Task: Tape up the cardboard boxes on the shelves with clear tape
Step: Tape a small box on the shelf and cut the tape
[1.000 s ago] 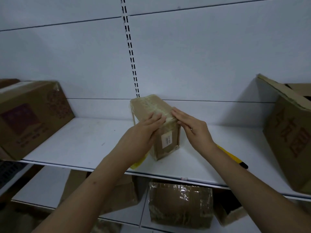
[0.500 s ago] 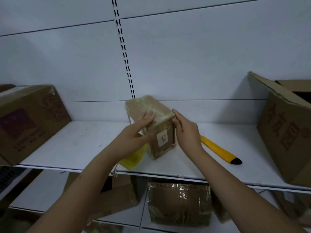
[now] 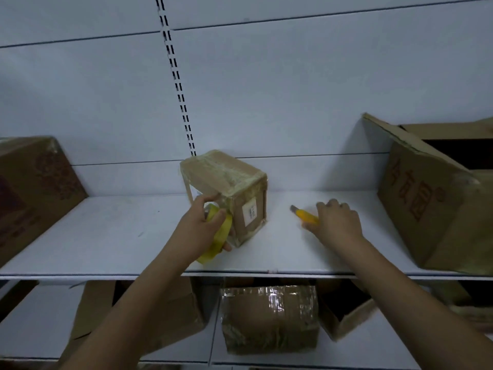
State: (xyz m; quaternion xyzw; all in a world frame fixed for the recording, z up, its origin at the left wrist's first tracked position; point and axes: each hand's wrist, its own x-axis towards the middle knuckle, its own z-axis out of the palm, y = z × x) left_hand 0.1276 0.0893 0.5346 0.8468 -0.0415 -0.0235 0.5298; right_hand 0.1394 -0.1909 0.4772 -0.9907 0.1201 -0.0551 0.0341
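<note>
Dim, bluish, soft light from above; faint shadows fall on the shelf (image 3: 106, 236) beside the boxes. Glare glints on the taped lower box (image 3: 269, 313). Edges bend, and the right hand (image 3: 337, 222) is motion-blurred.

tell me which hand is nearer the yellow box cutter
Right. The right hand rests on the yellow box cutter; the left hand grips the tape roll across the small box.

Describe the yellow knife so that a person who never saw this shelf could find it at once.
Look at the white upper shelf, between the small taped box in the middle and the big open carton at the right. The yellow utility knife lies there under the right hand. It is the only slim yellow stick; the other yellow thing is a tape roll.
</note>
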